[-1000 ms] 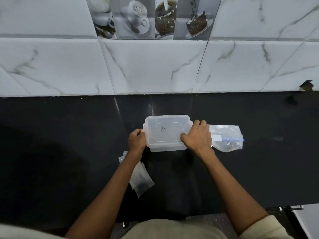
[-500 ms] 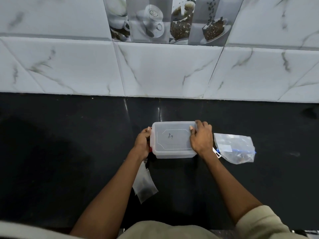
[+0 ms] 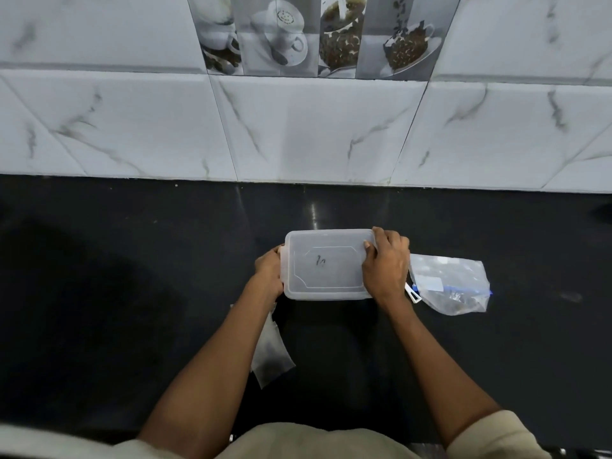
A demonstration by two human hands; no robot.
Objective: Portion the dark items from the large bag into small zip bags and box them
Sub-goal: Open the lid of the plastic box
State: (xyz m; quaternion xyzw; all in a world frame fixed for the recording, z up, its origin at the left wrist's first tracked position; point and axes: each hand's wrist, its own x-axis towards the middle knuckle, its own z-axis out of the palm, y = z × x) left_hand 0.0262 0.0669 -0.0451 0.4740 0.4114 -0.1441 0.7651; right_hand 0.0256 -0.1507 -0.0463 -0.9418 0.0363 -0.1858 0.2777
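A translucent plastic box (image 3: 326, 265) with its lid on sits on the black counter, a dark scribble on the lid. My left hand (image 3: 270, 274) grips the box's left end, fingers curled at the side clip. My right hand (image 3: 385, 266) grips the right end, fingers over the lid's edge. The large clear bag (image 3: 452, 284) with a blue zip strip lies right of the box, a few dark items inside. A small zip bag (image 3: 270, 356) holding dark items lies near my left forearm, partly hidden by it.
The black counter (image 3: 132, 276) runs back to a white marble-tiled wall (image 3: 298, 127). A white clip or tab (image 3: 414, 294) lies between my right wrist and the large bag. The counter's near edge lies below my elbows.
The clip flaps that stuck out at the box's ends a second ago now lie flat under my hands. The view has tilted up and shifted slightly; the box stays in place.
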